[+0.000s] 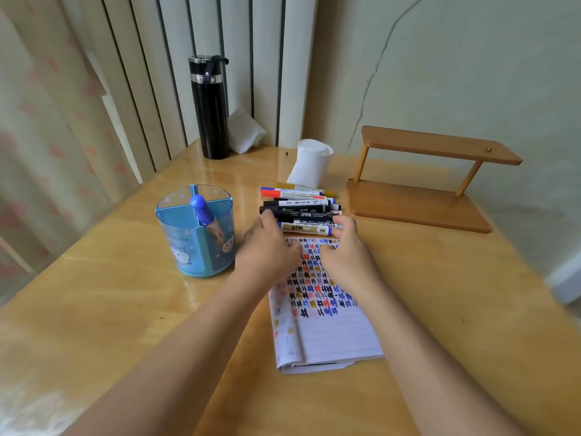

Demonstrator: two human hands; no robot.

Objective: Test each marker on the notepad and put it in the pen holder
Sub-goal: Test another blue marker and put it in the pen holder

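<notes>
Nearest the camera, the notepad [327,338] is lying open on the table [125,309], its upper half filled with rows of coloured test marks and its lower lines bare. At the pad's far edge both hands are bracketing the work: the left hand [267,247] is sitting at the left end and the right hand [349,250] at the right end of the nearest marker [303,228], a pale barrel with blue ends. That marker is lying crosswise, its long axis running left to right, directly ahead of both hands and touching the pad's far edge; neither hand is plainly the nearer. Fingers of each hand are curving over its ends, but whether they are gripping it or only touching it cannot be told, since the ends are covered. Behind it the marker pile [298,204] is lying parallel, stacked closely; the count is unclear. The pen holder [188,253] is standing just left of the left hand, already holding one blue marker [201,210] upright in a compartment. Farther back a white paper cup [311,166], a wooden stand [424,209] and a black flask [209,108] are standing well apart.
</notes>
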